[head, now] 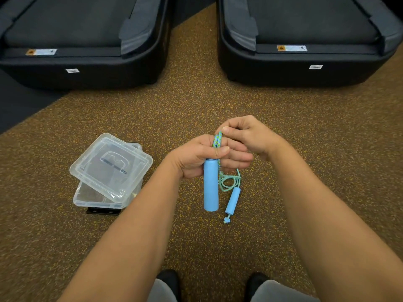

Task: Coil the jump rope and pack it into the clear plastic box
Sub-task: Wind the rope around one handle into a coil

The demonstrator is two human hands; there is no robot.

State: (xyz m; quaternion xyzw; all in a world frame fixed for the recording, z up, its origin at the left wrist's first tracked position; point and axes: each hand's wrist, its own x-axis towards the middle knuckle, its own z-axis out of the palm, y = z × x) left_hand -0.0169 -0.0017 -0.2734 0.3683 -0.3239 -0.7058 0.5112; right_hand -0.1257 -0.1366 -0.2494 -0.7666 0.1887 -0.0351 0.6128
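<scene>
A speckled brown gym floor [130, 118] runs between the ends of two black treadmills [82, 62] at the top of the view. On the floor at the left sits the clear plastic box [87, 199], with its lid [109, 168] lying askew across the top, so the opening is mostly covered.

Near the middle, the left hand [200, 158] has its grip closed around the top of a large blue handle [211, 186], which hangs straight down, and around a bundle of the jump rope [217, 140] that sticks up above the fist. Just to the right, the right hand [246, 134] has its grip pinched on the top of that bundle. Below both hands a small loose loop dangles with the second handle [233, 200] hanging free above the floor.

The coil looks nearly gathered, but that last loop and the free handle are not yet secured. If the left grip loosens while the right hand shifts, the bundle could spring apart. The swinging handle could also tangle the loop. And the lid must come off first, which needs a hand and risks dropping the coil.
</scene>
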